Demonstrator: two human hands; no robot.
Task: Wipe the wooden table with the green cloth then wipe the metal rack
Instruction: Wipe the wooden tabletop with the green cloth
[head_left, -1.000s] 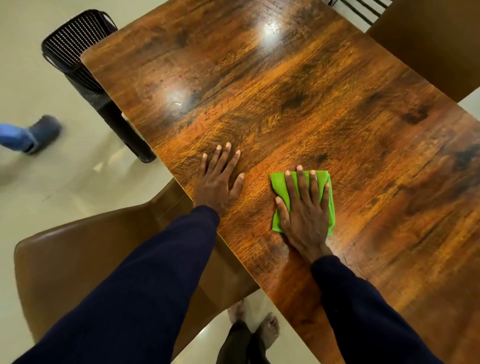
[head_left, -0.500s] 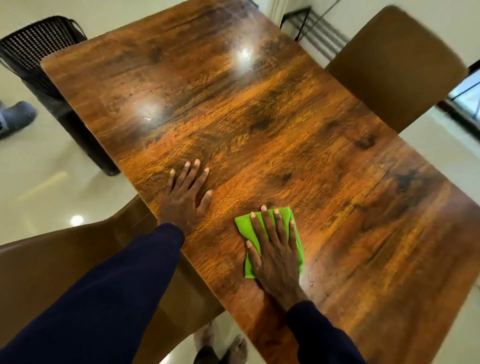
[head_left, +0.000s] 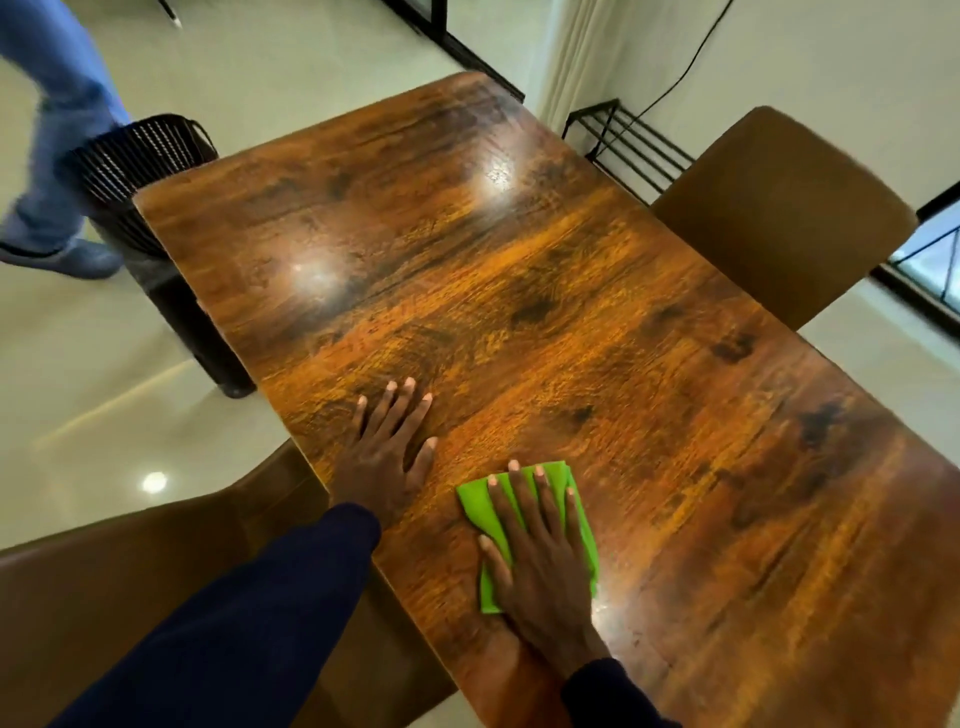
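The wooden table (head_left: 571, 322) fills the middle of the head view, glossy with two light glares. My right hand (head_left: 540, 561) lies flat, fingers spread, pressing the folded green cloth (head_left: 475, 501) onto the table near its front left edge. My left hand (head_left: 387, 452) rests flat on the bare wood just left of the cloth, fingers apart, holding nothing. The black metal rack (head_left: 623, 140) stands on the floor by the wall, beyond the table's far right corner.
A brown chair (head_left: 779, 218) stands at the table's right side, another brown chair (head_left: 130, 587) at the near left. A black mesh chair (head_left: 140, 161) is at the far left corner. Another person's leg and shoe (head_left: 57, 156) are beside it.
My head has tilted up, bringing the rack and far end of the table into view. The right hand has drawn the cloth nearer to the front edge. The other person has stepped closer.
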